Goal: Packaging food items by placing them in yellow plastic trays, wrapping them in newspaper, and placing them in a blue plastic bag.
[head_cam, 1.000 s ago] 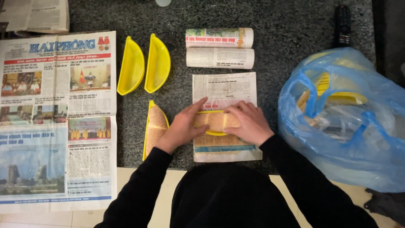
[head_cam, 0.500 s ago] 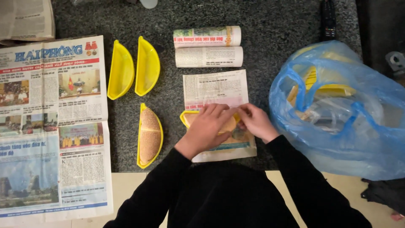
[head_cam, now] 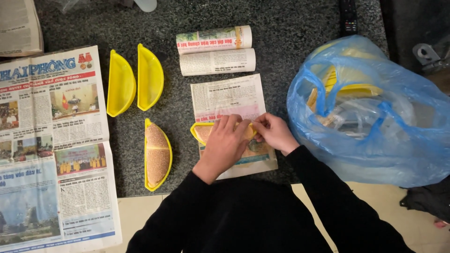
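We see both hands on a yellow half-moon tray (head_cam: 199,130) lying on a newspaper sheet (head_cam: 229,98): left hand (head_cam: 225,145) pressed flat over it, right hand (head_cam: 274,132) pinching its right tip. A blue plastic bag (head_cam: 375,117) sits nearby.

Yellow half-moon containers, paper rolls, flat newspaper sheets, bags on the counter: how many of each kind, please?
Yellow half-moon containers outside the bag: 4, two empty, one filled, one under both hands
Paper rolls: 2
Flat newspaper sheets: 3
Blue plastic bag: 1
Total: 10
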